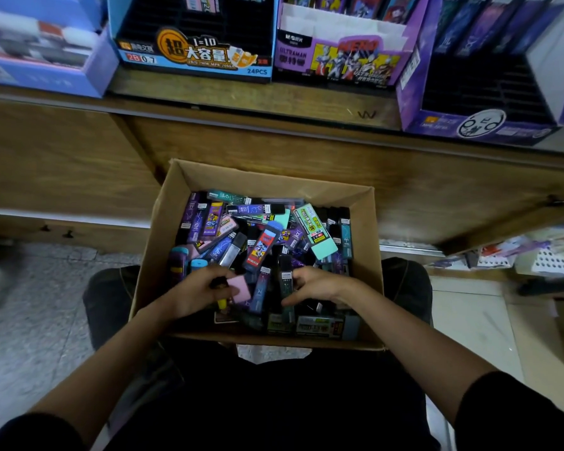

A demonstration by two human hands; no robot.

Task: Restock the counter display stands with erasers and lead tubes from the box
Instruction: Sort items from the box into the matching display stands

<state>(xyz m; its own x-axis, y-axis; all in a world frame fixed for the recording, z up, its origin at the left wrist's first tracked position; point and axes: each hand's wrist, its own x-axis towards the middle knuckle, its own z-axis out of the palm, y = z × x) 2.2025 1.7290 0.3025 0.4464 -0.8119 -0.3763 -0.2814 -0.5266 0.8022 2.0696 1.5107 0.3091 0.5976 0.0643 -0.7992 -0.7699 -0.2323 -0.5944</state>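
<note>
An open cardboard box [163,229] rests on my lap, filled with several mixed lead tubes [261,245] and erasers in purple, teal, blue and black. My left hand [196,292] is inside the box near its front, gripping a few items: a pink-capped tube [240,289] and a yellow-ended one [222,302]. My right hand [316,284] is beside it, fingers curled round a dark lead tube [285,271] that stands among the pile. On the counter above stand a blue display stand [192,56] and a purple display stand [339,60].
Another purple display stand [469,122] sits at the counter's right end and a blue one [46,70] at the left. The wooden counter front [274,141] rises just behind the box. Papers and packets [534,252] lie low on the right; tiled floor [30,304] lies left.
</note>
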